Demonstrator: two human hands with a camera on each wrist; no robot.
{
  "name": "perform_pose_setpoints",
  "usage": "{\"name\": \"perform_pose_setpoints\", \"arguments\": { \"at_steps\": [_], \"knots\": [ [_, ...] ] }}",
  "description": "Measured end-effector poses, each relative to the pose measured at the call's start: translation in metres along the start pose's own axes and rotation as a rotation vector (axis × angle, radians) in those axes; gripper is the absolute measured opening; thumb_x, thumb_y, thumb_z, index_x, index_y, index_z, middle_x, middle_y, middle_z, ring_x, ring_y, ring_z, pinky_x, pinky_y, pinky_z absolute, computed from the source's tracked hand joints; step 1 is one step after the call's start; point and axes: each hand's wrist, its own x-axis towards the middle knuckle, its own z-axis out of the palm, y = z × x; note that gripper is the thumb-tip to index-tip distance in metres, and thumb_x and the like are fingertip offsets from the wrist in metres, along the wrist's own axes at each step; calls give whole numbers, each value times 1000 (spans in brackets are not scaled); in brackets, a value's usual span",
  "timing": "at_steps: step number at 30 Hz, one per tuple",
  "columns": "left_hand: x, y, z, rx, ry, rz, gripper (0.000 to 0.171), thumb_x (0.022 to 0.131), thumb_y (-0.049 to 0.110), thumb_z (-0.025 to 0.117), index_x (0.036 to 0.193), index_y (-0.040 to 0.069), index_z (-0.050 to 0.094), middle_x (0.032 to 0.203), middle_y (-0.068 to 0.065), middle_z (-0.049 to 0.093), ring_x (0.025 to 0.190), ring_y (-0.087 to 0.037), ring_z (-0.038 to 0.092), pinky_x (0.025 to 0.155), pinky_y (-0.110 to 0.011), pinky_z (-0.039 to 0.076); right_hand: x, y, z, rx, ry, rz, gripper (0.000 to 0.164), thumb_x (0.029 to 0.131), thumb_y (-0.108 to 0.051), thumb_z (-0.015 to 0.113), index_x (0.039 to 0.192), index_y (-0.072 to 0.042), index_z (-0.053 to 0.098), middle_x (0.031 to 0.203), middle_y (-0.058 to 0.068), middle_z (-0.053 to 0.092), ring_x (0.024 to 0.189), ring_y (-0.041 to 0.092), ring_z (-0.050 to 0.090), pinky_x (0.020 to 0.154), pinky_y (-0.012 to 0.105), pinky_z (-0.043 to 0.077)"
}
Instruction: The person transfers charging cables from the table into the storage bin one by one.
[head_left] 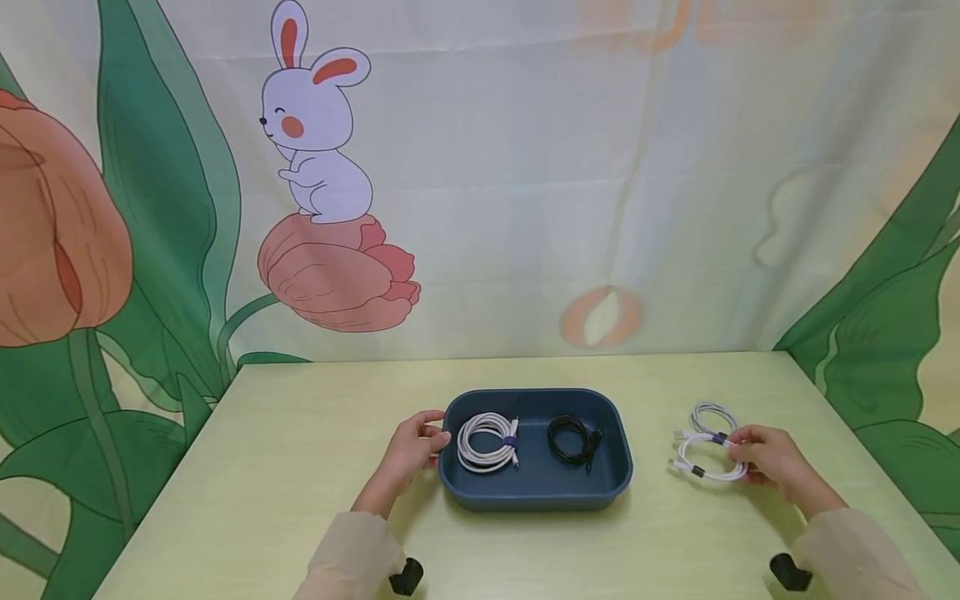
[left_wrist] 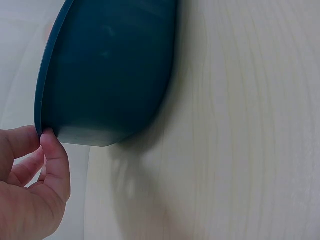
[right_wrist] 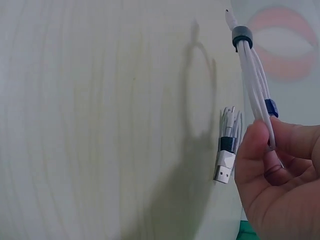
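My left hand (head_left: 411, 450) pinches the left rim of a dark blue plastic bin (head_left: 536, 503), thumb on one side of the wall and fingers on the other in the left wrist view. Inside the bin lie a coiled white cable (head_left: 472, 454) with a purple tie at the left and a coiled black cable (head_left: 553, 446) at the right. To the right of the bin, my right hand (head_left: 772, 462) pinches a coiled white charging cable (right_wrist: 254, 77) with a dark strap and a blue strap, raised over the table. Another coiled white USB cable (right_wrist: 226, 159) with a dark strap lies on the table behind it.
The pale wood-patterned table (head_left: 300, 467) carries the bin near its middle. A printed cloth (head_left: 487, 183) with a rabbit and tulips hangs along the far edge. Dark wrist-worn pieces (head_left: 407, 576) show below both sleeves.
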Motion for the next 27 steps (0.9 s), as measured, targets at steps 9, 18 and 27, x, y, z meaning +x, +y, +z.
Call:
{"name": "perform_pose_setpoints", "arguments": {
  "at_steps": [9, 18, 27],
  "knots": [
    [0, 0, 0, -3, 0, 4, 39, 83, 3, 57, 121, 4, 50, 89, -9, 51, 67, -15, 53, 58, -28, 48, 1, -8, 2, 19, 6, -4, 24, 86, -5, 49, 106, 9, 46, 74, 0, 52, 64, 13, 50, 56, 26, 47],
    [-3, 2, 0, -40, -2, 4, 38, 82, 1, 57, 120, 2, 49, 86, -7, 50, 65, -14, 53, 54, -24, 46, -1, -18, 4, 25, -2, 0, 27, 87, -8, 52, 108, 7, 45, 84, 4, 52, 68, 14, 50, 58, 28, 47],
    [-3, 1, 0, -36, 1, -3, 38, 82, 1, 57, 120, 2, 50, 86, -7, 50, 65, -14, 53, 54, -24, 46, -1, -26, 8, 13, -18, -40, 30, 87, -9, 52, 111, 8, 44, 82, 2, 52, 68, 14, 50, 57, 26, 48]
  ]
}}
